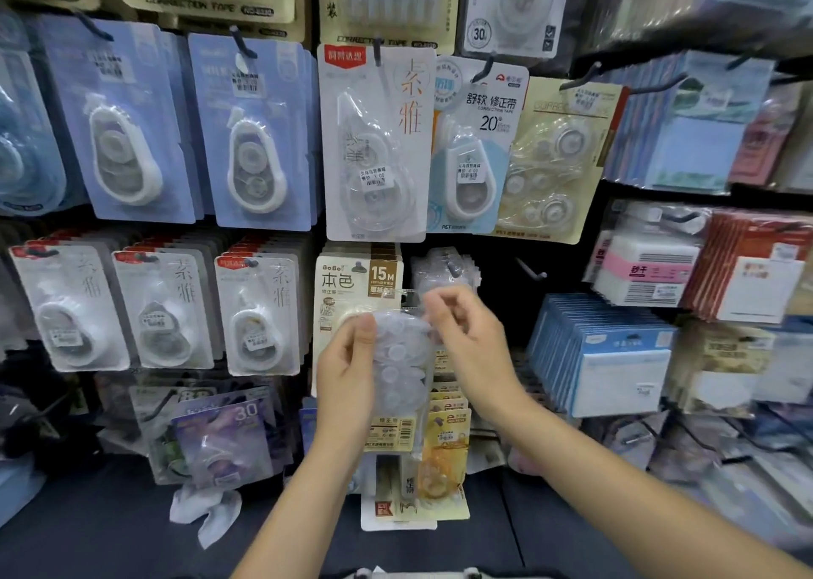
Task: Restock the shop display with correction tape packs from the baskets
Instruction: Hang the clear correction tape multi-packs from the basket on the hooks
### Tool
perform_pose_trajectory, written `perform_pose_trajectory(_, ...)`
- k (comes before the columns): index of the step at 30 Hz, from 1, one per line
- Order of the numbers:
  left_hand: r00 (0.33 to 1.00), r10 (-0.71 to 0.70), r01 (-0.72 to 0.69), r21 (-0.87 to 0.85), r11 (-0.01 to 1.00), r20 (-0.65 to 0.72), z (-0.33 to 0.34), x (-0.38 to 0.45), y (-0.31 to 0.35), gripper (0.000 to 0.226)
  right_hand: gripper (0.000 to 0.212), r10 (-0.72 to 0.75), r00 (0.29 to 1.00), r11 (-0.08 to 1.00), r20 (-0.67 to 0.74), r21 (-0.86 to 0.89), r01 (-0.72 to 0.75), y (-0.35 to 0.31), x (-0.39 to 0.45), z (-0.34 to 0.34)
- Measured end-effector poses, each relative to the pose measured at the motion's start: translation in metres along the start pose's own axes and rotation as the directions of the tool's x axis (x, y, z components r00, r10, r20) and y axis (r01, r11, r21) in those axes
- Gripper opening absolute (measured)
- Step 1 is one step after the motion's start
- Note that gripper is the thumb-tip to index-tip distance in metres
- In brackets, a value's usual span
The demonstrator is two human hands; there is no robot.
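Backdrop: shop display wall (497, 266) of dark pegboard, packed with hanging stationery packs; only the head view shows it.
Upper row: two blue-card correction tape packs (253, 134) front their hooks at left, then one tall white pack (376, 142), one pale blue "20" pack (477, 147) and one cream pack (556, 160) overlapping side by side.
Middle row: three white-card packs (257, 314) hang side by side at left, each fronting a stack; one cream "15M" pack (358, 283) hangs just right of them.
Bare hook: one empty peg (530, 270) sticks out right of the clear stack.
My left hand (347, 367): thumb and fingers pinch the left edge of one clear correction tape pack (400, 358).
My right hand (473, 332): fingertips curl onto the pack's top right corner, pinching it near the hook (453, 268) that carries a stack of like clear packs.
Pack position: upright, in front of the "15M" card, held between both hands, below that hook; whether it is threaded onto the hook I cannot tell.
Right side: one row of blue-edged pads (602, 354), blurred.
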State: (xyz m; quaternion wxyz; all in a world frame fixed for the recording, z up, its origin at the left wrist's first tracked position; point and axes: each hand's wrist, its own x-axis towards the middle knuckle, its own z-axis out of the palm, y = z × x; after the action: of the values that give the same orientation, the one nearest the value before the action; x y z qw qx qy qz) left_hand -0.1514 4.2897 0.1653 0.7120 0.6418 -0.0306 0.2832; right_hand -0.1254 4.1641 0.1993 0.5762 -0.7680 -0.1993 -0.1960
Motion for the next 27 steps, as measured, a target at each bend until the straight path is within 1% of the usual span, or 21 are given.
perform_pose_trajectory(1,1.000,0.001,-0.001,0.002,1.000,0.025,0.002,-0.002,0.001,0.040,0.018,0.015,1.000,1.000,0.020,0.018,-0.015,-0.002,-0.003,0.001)
perform_pose_trajectory(2,0.999,0.000,0.000,0.003,1.000,0.044,0.004,-0.004,0.002,0.042,0.021,0.019,1.000,0.999,0.012,0.028,-0.020,-0.003,-0.005,0.001)
perform_pose_trajectory(5,0.996,-0.006,0.002,0.046,0.999,0.094,0.007,-0.008,0.007,0.048,0.020,0.027,0.999,0.996,-0.024,0.082,-0.024,-0.005,-0.007,-0.004)
perform_pose_trajectory(6,0.995,0.003,-0.010,0.065,0.998,0.105,0.007,-0.009,0.007,0.044,0.019,0.028,0.999,0.996,-0.035,0.085,-0.025,-0.004,-0.007,-0.006)
perform_pose_trajectory(8,0.996,0.024,-0.034,0.110,0.993,0.088,0.005,-0.011,0.008,0.031,0.019,0.038,0.996,0.997,-0.079,0.068,-0.032,-0.002,-0.002,-0.013)
perform_pose_trajectory(10,0.996,0.090,-0.093,0.259,0.961,0.023,-0.001,-0.011,0.006,0.023,0.020,0.055,0.989,0.998,-0.140,0.046,-0.049,0.002,0.007,-0.020)
perform_pose_trajectory(12,0.979,0.205,-0.182,0.460,0.869,-0.001,-0.007,-0.008,0.002,0.021,0.021,0.061,0.982,0.998,-0.181,0.013,-0.060,0.006,0.019,-0.027)
perform_pose_trajectory(14,0.961,0.272,-0.245,0.604,0.759,0.047,-0.010,-0.006,-0.003,0.026,0.021,0.061,0.978,0.998,-0.198,-0.014,-0.065,0.010,0.028,-0.032)
perform_pose_trajectory(17,0.937,0.313,-0.318,0.749,0.581,0.156,-0.013,-0.006,-0.009,0.034,0.022,0.054,0.979,0.997,-0.198,-0.039,-0.063,0.015,0.037,-0.031)
perform_pose_trajectory(19,0.907,0.361,-0.379,0.791,0.480,0.216,-0.016,-0.007,-0.014,0.033,0.022,0.052,0.978,0.996,-0.204,-0.065,-0.067,0.020,0.041,-0.029)
perform_pose_trajectory(20,0.897,0.375,-0.398,0.801,0.448,0.235,-0.017,-0.007,-0.016,0.032,0.021,0.056,0.976,0.994,-0.209,-0.082,-0.075,0.023,0.043,-0.028)
perform_pose_trajectory(22,0.886,0.387,-0.413,0.811,0.414,0.254,-0.018,-0.005,-0.020,0.032,0.021,0.071,0.973,0.987,-0.218,-0.124,-0.100,0.031,0.048,-0.026)
perform_pose_trajectory(27,0.878,0.371,-0.440,0.812,0.382,0.301,-0.020,-0.003,-0.023,0.037,0.022,0.097,0.960,0.970,-0.263,-0.192,-0.151,0.043,0.065,-0.018)
